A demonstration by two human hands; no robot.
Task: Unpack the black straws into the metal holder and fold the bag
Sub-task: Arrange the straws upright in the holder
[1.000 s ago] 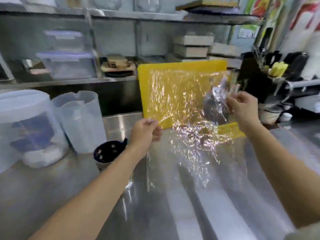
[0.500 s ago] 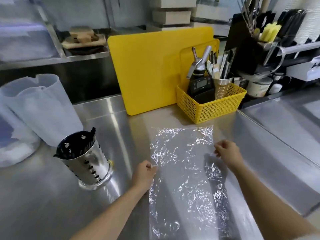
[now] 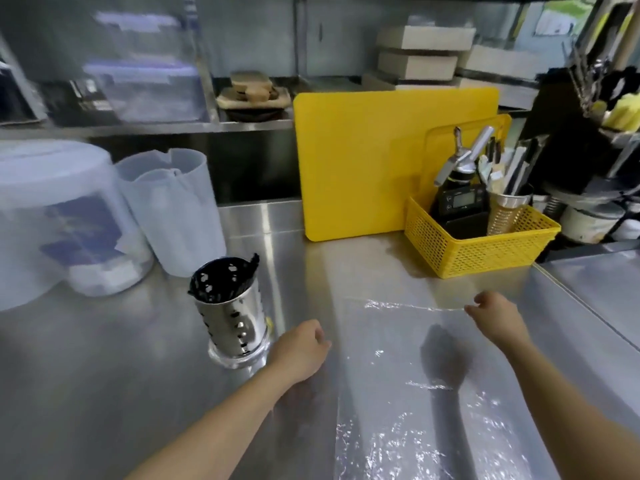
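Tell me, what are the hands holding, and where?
The clear plastic bag, lying flat on the steel counter. The right hand pinches its far right corner; the left hand is at its left edge.

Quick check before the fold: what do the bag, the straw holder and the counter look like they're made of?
Bag: thin clear plastic film, glossy; crinkle glints, and the counter shows through.
Straw holder: polished metal, probably stainless steel; mirror reflections, punched holes in the wall.
Counter: brushed stainless steel by its look; soft streaked reflections, satin grey sheen.
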